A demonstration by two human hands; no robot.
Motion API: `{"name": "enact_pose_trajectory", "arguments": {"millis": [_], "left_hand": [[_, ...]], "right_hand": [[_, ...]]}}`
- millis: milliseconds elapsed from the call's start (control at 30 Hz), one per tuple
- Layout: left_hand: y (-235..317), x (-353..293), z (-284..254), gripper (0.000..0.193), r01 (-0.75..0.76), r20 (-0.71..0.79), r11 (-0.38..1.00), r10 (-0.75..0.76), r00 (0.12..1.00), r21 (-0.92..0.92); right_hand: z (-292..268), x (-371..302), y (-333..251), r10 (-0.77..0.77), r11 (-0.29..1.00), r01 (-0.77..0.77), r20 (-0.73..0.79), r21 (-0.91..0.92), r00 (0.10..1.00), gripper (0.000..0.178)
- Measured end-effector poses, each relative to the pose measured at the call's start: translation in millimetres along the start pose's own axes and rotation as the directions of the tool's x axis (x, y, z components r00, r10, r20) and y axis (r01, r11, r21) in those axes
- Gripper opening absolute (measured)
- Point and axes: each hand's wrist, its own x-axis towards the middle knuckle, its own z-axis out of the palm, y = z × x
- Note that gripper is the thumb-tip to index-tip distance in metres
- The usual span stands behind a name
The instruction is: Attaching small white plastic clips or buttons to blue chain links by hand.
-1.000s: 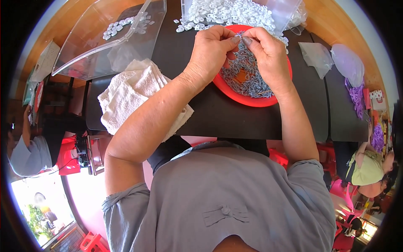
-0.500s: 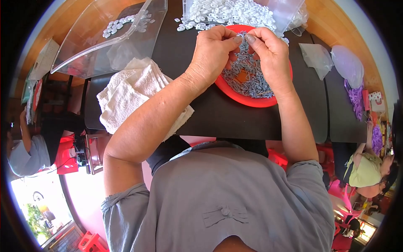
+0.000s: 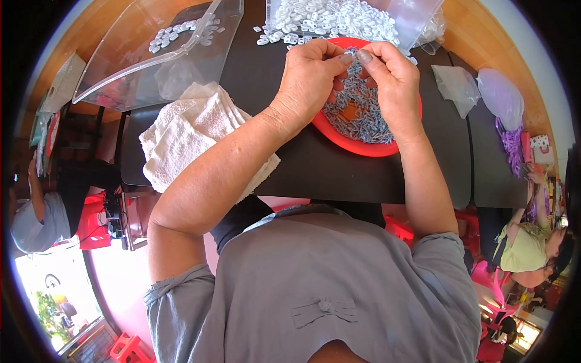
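My left hand [image 3: 310, 80] and my right hand [image 3: 392, 78] meet fingertip to fingertip over a red bowl [image 3: 351, 140] filled with small grey-blue pieces [image 3: 363, 118]. Between the thumbs and forefingers I pinch a tiny piece; it is too small to make out. Beyond the bowl lies a heap of small white ring-shaped parts [image 3: 330, 18] on the black table [image 3: 302, 169]. The hands hide much of the bowl's far rim.
A folded white towel [image 3: 193, 130] lies under my left forearm. A clear plastic tray [image 3: 151, 54] with several white parts stands at far left. Clear plastic bags [image 3: 460, 85] lie to the right. Other people sit at the left [image 3: 36, 212] and right [image 3: 532, 248] edges.
Both hands have stayed over the red bowl, fingertips working together; only the fingers shifted slightly.
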Motion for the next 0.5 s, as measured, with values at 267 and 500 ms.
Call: {"name": "enact_pose_trajectory", "arguments": {"millis": [267,500], "left_hand": [[-0.5,-0.5,0.6,0.015,0.002,-0.011,1.0,-0.002,1.0,-0.004],[0.1,-2.5,3.2,0.012,-0.001,-0.044,1.0,0.0,0.999,-0.015]], "right_hand": [[0.3,-0.3,-1.7,0.0,1.0,0.0,-0.003,-0.024,1.0,0.012],[3.3,-2.6,-1.9,-0.062,0.995,0.061,-0.013,-0.08,0.998,0.009]]}}
